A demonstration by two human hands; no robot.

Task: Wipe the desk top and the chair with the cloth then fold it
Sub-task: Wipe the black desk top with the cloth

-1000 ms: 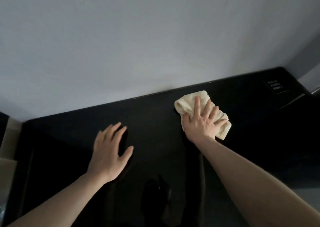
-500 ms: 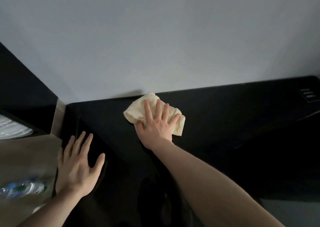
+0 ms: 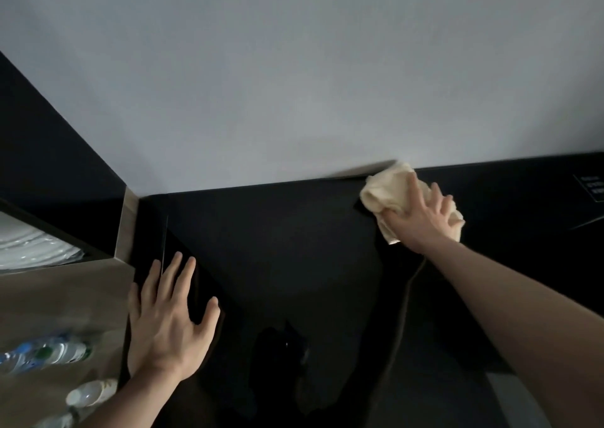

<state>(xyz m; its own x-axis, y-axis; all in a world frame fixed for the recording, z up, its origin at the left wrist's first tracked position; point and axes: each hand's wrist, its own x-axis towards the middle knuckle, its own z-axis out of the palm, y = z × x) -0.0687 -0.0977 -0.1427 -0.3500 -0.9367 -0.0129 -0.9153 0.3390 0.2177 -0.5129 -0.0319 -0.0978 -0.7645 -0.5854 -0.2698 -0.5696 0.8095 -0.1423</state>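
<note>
The scene is dim and flat, with the black desk top (image 3: pixel 294 248) swallowing nearly all detail while the pale wall (image 3: pixel 294 68) reads a soft, even grey. Wide-angle distortion bends the edges, and the bottles (image 3: pixel 42 355) at lower left are smeared with blur.

A pale grey wall (image 3: pixel 294 84) filled twelve o'clock. At eight o'clock, blurred clear plastic water bottles (image 3: pixel 42 357) lay on a brown wooden surface (image 3: pixel 65 297).

My left hand (image 3: pixel 166 319) lies flat at near left, fingers straight and spread. My right hand (image 3: pixel 421 218) reaches far right, fingers splayed, arm extended.
</note>
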